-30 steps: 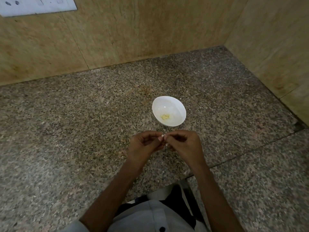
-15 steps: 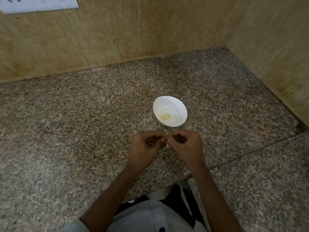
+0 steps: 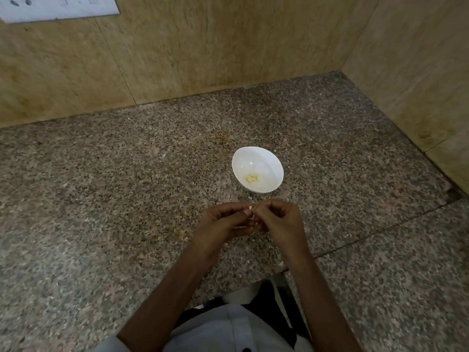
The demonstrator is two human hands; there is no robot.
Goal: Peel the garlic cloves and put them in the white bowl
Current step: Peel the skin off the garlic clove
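Note:
A white bowl (image 3: 257, 169) sits on the speckled granite counter (image 3: 101, 199), with a small yellowish peeled garlic piece (image 3: 251, 178) at its bottom. Just in front of the bowl my left hand (image 3: 223, 224) and my right hand (image 3: 278, 223) meet fingertip to fingertip. Between them they pinch a small pale garlic clove (image 3: 250, 209), which the fingers mostly hide. Only a whitish tip of it shows.
Tan stone walls (image 3: 203, 47) close the counter at the back and the right. A white switch plate (image 3: 55, 7) is on the wall at top left. A seam (image 3: 380, 228) crosses the counter on the right. Tiny pale skin flakes (image 3: 182, 233) lie near my hands.
Both hands stay together on the clove, with only small finger shifts. The bowl has not moved.

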